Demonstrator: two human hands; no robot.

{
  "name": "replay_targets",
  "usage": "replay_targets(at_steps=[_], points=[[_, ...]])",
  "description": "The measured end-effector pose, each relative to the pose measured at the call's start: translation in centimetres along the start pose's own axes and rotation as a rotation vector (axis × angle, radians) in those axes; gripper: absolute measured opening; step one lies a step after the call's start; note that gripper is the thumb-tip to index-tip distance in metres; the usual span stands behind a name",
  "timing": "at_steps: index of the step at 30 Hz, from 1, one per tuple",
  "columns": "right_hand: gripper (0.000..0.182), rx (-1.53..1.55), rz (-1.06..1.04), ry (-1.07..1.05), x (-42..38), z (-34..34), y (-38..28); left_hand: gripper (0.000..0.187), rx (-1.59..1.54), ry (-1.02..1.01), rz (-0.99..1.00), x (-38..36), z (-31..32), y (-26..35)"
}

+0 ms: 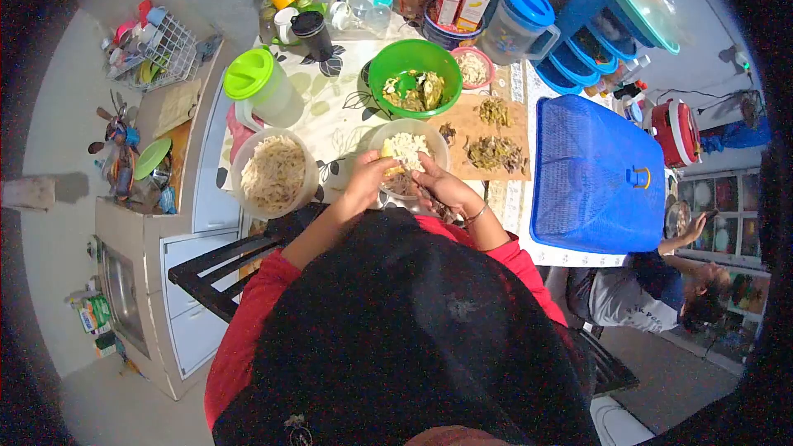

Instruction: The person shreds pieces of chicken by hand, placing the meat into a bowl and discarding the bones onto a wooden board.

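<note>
My left hand [368, 182] is closed on a pale yellow-white food piece [391, 167] over a clear plastic bowl [440, 143] of whitish bits. My right hand [450, 187] is closed too, its fingertips meeting the piece from the right. Something dark and slim shows under that palm, mostly hidden. Left of my hands, a round tub [311, 177] is full of pale shredded strips. A green basin [385, 102] just beyond holds larger chunks with darker skin. On a brown sheet [512, 116] to the right lie heaps of dark peelings [494, 154].
A blue mesh food cover [596, 182] takes up the right of the table. Toward the back are a green-lidded pitcher [263, 87], a black cup [311, 35], a pink bowl [491, 73] and a blue-lidded jug [516, 29]. Another person [636, 289] sits at far right.
</note>
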State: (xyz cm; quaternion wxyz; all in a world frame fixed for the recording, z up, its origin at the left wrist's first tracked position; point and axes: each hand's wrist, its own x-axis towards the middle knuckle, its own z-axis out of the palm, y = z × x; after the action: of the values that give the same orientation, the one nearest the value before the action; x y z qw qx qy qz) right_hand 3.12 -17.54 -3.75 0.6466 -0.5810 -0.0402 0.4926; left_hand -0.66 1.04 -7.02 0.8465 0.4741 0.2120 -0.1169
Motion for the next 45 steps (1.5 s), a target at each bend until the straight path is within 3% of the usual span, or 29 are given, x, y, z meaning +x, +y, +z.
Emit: replay_targets(at_steps=[4, 8, 11, 12, 15, 16, 19, 23, 27, 32, 35, 38, 41, 45], points=[[0.056, 0.155, 0.023, 0.100, 0.6, -1.1, -0.5, 0.016, -0.012, 0.073, 0.021, 0.3, -0.4, -0.5], [0.035, 0.035, 0.013, 0.051, 0.2, 0.5, -0.3, 0.016, -0.053, 0.091, 0.042, 0.2, -0.3, -0.4], [0.036, 0.142, -0.074, 0.089, 0.5, -0.1, -0.9, 0.019, -0.069, 0.055, 0.044, 0.1, -0.3, -0.2], [0.048, 0.118, -0.086, -0.022, 0.4, -0.2, -0.9, 0.020, -0.057, 0.033, 0.042, 0.1, -0.3, -0.2], [0.036, 0.075, -0.051, -0.019, 1.2, -0.5, 0.3, 0.023, -0.069, -0.013, 0.017, 0.3, 0.3, 0.0], [0.036, 0.081, -0.026, 0.078, 0.8, -0.5, -0.2, 0.023, -0.109, 0.000, 0.002, 0.2, 0.4, 0.4], [0.038, 0.204, -0.081, -0.085, -0.2, -0.4, -1.5, 0.020, -0.140, -0.008, -0.016, 0.4, -0.2, 0.4], [0.031, 0.138, -0.038, 0.016, -0.1, -0.5, -0.5, 0.015, -0.195, -0.097, 0.001, 0.1, -0.5, 0.2], [0.025, 0.254, -0.083, -0.077, -0.5, -0.9, -0.9, 0.014, -0.299, -0.061, -0.030, 1.0, -1.5, -0.5], [0.034, 0.093, -0.134, -0.018, 0.4, -0.9, 0.7, 0.024, -0.408, -0.068, -0.105, 2.8, -2.8, -2.4], [0.047, 0.197, -0.072, -0.010, -0.7, -0.2, -0.7, 0.018, -0.284, -0.077, 0.061, -0.1, -0.6, -0.8], [0.047, 0.030, -0.122, 0.019, 0.7, -0.9, 1.6, 0.018, -0.441, -0.037, -0.104, 2.0, -2.0, -1.8], [0.043, 0.131, -0.118, 0.033, 0.6, -1.3, 0.2, 0.021, -0.454, -0.027, -0.112, 2.1, -2.1, -1.8], [0.038, 0.126, -0.065, -0.032, -0.4, -0.7, -0.5, 0.018, -0.233, -0.047, -0.056, 0.6, -0.5, -0.3]])
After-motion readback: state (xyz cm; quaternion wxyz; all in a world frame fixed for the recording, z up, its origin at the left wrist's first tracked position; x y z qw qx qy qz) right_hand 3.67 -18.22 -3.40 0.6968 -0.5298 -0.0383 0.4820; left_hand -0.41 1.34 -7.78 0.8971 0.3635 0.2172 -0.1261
